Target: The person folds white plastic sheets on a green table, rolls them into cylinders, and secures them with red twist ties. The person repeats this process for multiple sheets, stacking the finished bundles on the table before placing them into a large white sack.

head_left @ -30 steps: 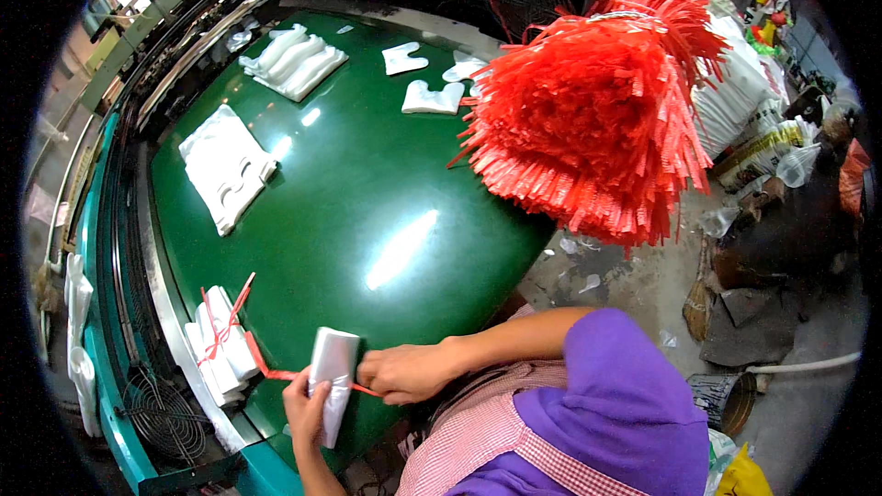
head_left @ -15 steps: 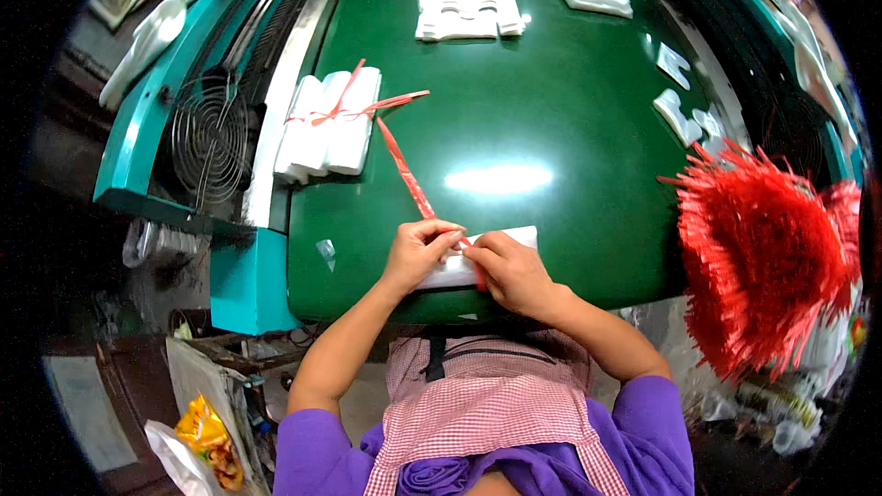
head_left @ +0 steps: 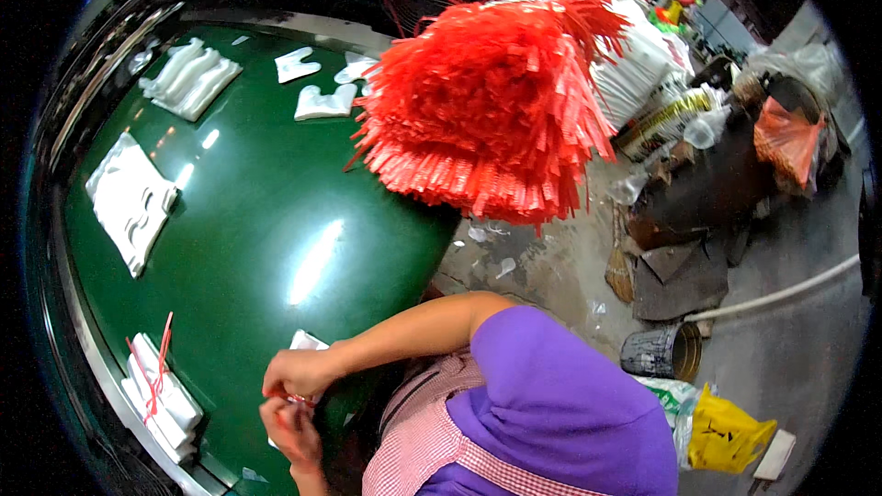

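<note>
A white plastic roll lies on the green table, largely covered by my hands. My right hand is closed above it, its fingers pinching a red plastic strip. Just in front of it, my left hand has its fingertips closed on the same strip, somewhat smeared by motion. Whether a knot has formed is hidden between the fingers. To the left lies a bundle of white rolls bound with a red strip.
A big bunch of red plastic strips hangs over the table's right corner. Farther off lie a white bag stack, folded white bags and white scraps. A bucket and yellow bag stand on the floor.
The view has swung to the right, showing more of the floor and the red bunch. Both hands stay together at the roll; the strip's long loose end no longer stretches out across the table.
</note>
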{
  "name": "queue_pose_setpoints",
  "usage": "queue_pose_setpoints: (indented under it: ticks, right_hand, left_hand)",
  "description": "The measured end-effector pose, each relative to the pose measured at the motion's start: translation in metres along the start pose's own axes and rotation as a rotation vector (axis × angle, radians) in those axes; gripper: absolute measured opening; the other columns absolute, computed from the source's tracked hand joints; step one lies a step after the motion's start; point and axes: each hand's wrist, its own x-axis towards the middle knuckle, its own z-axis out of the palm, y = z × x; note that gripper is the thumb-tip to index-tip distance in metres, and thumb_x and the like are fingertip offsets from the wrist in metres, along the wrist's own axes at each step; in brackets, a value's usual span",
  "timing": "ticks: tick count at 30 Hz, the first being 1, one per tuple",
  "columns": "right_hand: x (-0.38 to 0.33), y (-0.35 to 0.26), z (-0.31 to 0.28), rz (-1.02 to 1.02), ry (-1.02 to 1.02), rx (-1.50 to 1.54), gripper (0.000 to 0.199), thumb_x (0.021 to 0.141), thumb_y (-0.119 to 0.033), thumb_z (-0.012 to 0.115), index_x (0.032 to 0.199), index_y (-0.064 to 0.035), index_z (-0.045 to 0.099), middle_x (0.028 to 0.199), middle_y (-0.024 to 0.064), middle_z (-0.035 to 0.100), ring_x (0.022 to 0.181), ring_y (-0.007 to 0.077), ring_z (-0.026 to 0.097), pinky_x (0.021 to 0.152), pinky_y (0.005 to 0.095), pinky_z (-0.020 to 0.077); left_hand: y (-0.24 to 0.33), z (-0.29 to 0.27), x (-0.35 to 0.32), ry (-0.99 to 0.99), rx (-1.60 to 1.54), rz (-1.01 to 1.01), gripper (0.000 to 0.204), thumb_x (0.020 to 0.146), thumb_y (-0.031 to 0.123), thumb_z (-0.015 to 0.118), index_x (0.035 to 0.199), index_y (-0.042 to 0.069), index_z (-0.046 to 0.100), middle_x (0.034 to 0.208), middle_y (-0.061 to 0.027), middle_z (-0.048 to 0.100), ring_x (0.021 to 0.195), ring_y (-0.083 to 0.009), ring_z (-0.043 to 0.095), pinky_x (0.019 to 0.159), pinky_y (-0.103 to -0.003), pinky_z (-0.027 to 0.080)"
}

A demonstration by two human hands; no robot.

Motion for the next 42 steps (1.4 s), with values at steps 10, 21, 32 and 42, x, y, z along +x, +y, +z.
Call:
queue_pose_setpoints:
  ticks: [10,21,32,42]
  right_hand:
    - [-0.043,-0.027,0.023,-0.387,-0.246,-0.628,0.014,0.064,-0.018,0.066,0.069,-0.0059,0.062,0.088,0.0161,0.058,0.081,0.0329,0.061,0.065,0.0441,0.0482]
    - [0.006,-0.004,-0.016,-0.279,0.073,-0.821,0.071,0.061,-0.021,0.079,0.123,-0.0054,0.048,0.117,0.0157,0.055,0.107,0.0339,0.055,0.090,0.0431,0.0474]
    - [0.003,-0.005,-0.014,-0.293,0.044,-0.981,0.067,0.062,-0.018,0.076,0.123,-0.0050,0.050,0.124,0.0171,0.053,0.116,0.0328,0.051,0.102,0.0469,0.0363]
    - [0.008,-0.006,-0.014,-0.311,0.062,-0.955,0.062,0.061,-0.011,0.074,0.118,-0.0046,0.052,0.120,0.0174,0.056,0.110,0.0347,0.054,0.096,0.0456,0.0403]
  left_hand:
    - [-0.063,-0.050,0.023,-0.074,-0.250,-0.753,0.012,0.084,0.001,0.056,0.075,-0.003,0.049,0.078,-0.0111,0.053,0.068,-0.0173,0.053,0.062,-0.030,0.045]
    - [0.042,-0.107,0.071,0.508,-1.232,-0.222,0.029,0.093,0.036,0.056,0.098,0.007,0.055,0.081,-0.0086,0.059,0.082,-0.0236,0.057,0.084,-0.041,0.046]
    - [0.171,-0.055,0.079,-0.208,-2.498,0.391,0.077,0.091,0.063,0.037,0.110,-0.009,0.058,0.124,-0.0277,0.045,0.120,-0.0352,0.044,0.102,-0.048,0.032]
    - [0.155,-0.054,0.096,-0.123,-2.144,0.682,0.080,0.089,0.060,0.046,0.117,-0.014,0.050,0.128,-0.0313,0.042,0.116,-0.0397,0.046,0.098,-0.050,0.032]
